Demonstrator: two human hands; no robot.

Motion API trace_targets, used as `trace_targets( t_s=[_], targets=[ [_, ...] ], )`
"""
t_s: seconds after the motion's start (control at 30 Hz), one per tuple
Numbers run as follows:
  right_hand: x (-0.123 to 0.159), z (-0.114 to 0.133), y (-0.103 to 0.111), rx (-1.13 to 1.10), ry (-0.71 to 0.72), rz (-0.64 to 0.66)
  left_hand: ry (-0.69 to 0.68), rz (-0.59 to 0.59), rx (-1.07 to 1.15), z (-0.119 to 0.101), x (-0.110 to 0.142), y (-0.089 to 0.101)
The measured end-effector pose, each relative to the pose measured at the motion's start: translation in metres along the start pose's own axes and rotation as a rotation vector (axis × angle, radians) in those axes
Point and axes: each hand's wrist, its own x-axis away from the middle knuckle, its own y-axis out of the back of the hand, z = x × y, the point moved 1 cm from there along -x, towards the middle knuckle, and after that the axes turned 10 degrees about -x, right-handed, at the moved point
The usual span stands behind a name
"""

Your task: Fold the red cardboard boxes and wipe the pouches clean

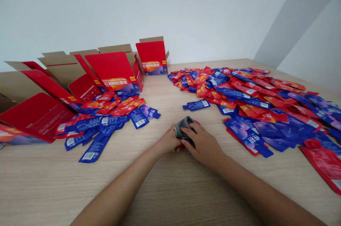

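My left hand (168, 141) and my right hand (204, 145) meet at the middle of the wooden table (165, 183). Both are closed round a small grey bundle (184, 126), with a bit of red showing under it. I cannot make out what the bundle is. A single blue sachet (196, 105) lies just beyond my hands. A large heap of red and blue sachets (266, 105) spreads to the right. A smaller heap of sachets (106, 119) lies to the left.
Several opened red cardboard boxes (114, 71) stand and lie at the back left, one upright box (153, 57) against the white wall. A flattened red box (34, 116) lies at the far left edge.
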Motion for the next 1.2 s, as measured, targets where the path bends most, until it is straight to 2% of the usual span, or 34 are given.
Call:
trace_targets(
  t_s=[0.07, 0.17, 0.23, 0.3, 0.4, 0.47, 0.57, 0.7, 0.8, 0.93, 1.0, 1.07, 1.2],
  targets=[
    [-0.005, -0.010, -0.001, -0.002, 0.002, 0.020, 0.006, 0.136, 0.129, 0.003, -0.002, 0.002],
    [-0.014, -0.031, 0.003, 0.017, -0.099, 0.006, 0.020, 0.209, 0.228, 0.005, -0.005, 0.009],
    [-0.014, -0.035, 0.005, 0.027, -0.182, -0.017, 0.068, 0.243, 0.260, 0.005, -0.004, 0.013],
    [-0.008, -0.024, 0.004, 0.000, -0.162, -0.001, 0.084, 0.261, 0.261, 0.004, -0.003, 0.016],
    [0.001, 0.002, -0.003, -0.049, -0.043, 0.088, 0.087, 0.246, 0.205, 0.003, 0.001, 0.018],
    [0.002, 0.010, -0.007, -0.058, -0.037, 0.133, 0.079, 0.243, 0.160, 0.003, 0.001, 0.018],
    [-0.006, 0.003, -0.005, -0.048, -0.089, 0.133, 0.021, 0.266, 0.188, 0.004, 0.000, 0.017],
    [-0.016, -0.024, 0.005, 0.065, -0.206, 0.049, -0.007, 0.314, 0.294, 0.008, -0.003, 0.017],
    [-0.016, -0.046, 0.013, 0.137, -0.331, -0.007, 0.041, 0.275, 0.326, 0.013, -0.003, 0.019],
    [-0.011, -0.061, 0.021, 0.056, -0.350, -0.123, 0.120, 0.050, 0.407, 0.019, -0.003, 0.022],
    [-0.008, -0.052, 0.020, -0.005, -0.296, -0.190, 0.132, -0.016, 0.424, 0.020, -0.005, 0.022],
    [-0.005, -0.031, 0.015, -0.038, -0.197, -0.201, 0.118, -0.015, 0.380, 0.019, -0.006, 0.020],
    [-0.003, 0.012, -0.005, 0.017, -0.046, 0.009, 0.087, 0.007, 0.282, 0.015, -0.007, 0.016]
  ],
)
